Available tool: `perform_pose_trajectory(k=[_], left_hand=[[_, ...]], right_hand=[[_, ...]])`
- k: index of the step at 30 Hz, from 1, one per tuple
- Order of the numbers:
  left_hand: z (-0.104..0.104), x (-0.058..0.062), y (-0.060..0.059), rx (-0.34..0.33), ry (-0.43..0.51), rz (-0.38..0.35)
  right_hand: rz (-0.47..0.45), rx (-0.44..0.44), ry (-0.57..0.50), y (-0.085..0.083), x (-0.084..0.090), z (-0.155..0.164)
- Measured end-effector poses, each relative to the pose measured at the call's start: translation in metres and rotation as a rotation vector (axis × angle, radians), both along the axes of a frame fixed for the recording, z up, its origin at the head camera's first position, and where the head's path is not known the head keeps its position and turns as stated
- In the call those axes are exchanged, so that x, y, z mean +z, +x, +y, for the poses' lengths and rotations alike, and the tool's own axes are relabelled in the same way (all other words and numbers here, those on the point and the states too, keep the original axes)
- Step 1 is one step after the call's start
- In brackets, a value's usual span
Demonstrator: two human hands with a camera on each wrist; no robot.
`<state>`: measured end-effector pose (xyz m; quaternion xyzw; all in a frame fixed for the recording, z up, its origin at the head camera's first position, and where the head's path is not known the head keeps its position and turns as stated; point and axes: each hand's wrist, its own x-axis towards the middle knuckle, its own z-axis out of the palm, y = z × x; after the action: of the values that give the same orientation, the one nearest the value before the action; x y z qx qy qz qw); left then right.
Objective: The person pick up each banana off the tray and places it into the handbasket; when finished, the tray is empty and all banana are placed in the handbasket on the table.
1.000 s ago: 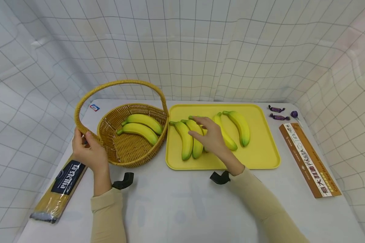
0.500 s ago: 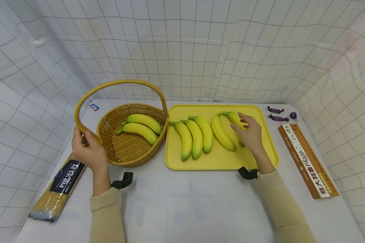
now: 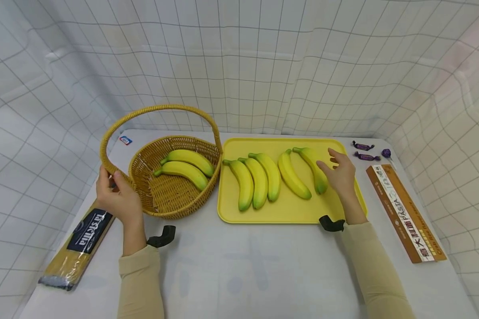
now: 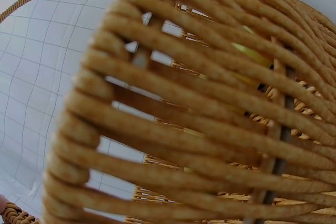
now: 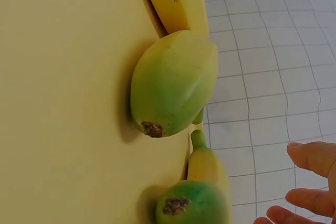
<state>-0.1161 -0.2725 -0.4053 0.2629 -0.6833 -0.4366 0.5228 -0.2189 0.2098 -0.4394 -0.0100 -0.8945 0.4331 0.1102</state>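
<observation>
Right hand [image 3: 341, 175] shifted rightward, banana [image 3: 312, 167] beside fingers [image 3: 337, 156]

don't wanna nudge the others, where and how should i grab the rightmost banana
Probably by the thick middle of the rightmost banana, from above and the right: it lies flat, its stem close to the neighbouring banana, with bare tray and the right hand on its right.

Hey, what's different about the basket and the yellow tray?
The basket is woven and rounded, while the tray is smooth and rectangular. The basket has a tall arched handle; the tray shows none. The basket contains two bananas, the tray five bananas. Both sit side by side on the table.
</observation>
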Motion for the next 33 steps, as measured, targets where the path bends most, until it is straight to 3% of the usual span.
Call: perform_pose_trajectory(k=[9,19,27,33], left_hand=[[0.001,0.0,0.0,0.01,-0.01,-0.013],[-0.003,-0.001,0.002,-0.028,-0.01,0.016],[0.007,0.008,0.003,-0.001,0.004,0.011],[0.004,0.006,0.003,-0.011,0.001,0.014]], right_hand=[[-0.069,0.002,0.018,-0.004,-0.009,0.001],[-0.161,0.011,0.077,-0.009,-0.013,0.003],[-0.281,0.025,0.155,-0.012,-0.017,0.004],[-0.305,0.012,0.155,-0.014,-0.019,0.004]])
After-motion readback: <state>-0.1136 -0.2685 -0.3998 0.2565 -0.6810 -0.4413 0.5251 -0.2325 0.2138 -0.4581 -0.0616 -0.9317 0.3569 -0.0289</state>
